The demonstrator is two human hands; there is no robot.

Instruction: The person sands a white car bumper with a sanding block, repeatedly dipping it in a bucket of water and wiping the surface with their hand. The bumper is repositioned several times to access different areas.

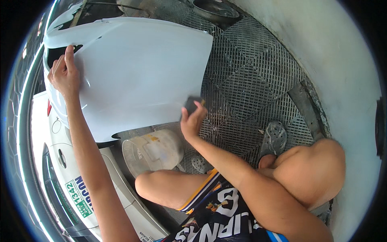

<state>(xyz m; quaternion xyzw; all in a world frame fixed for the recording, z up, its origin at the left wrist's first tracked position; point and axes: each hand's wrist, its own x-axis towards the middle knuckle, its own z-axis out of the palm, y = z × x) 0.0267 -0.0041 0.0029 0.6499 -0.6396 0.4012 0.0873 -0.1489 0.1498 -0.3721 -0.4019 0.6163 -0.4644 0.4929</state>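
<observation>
A large, smooth white car body panel (141, 68) stretches out before me. On its left, my left hand (65, 76) is closed round the edge beside a dark cut-out, with the thumb on the near face. My right hand (194, 121) grips a dark, block-shaped pad (192, 104) at the panel's lower right corner. The pad looks slightly blurred, and whether it touches the panel is hard to tell.
Below the panel a cloudy plastic bucket (155, 151) lies tilted near my knee. A white car (56, 161) stands at the left. Grey grated mats (250, 68) cover the floor, with a dark round basin (215, 10) at the far end. A pale wall (338, 52) curves along the right.
</observation>
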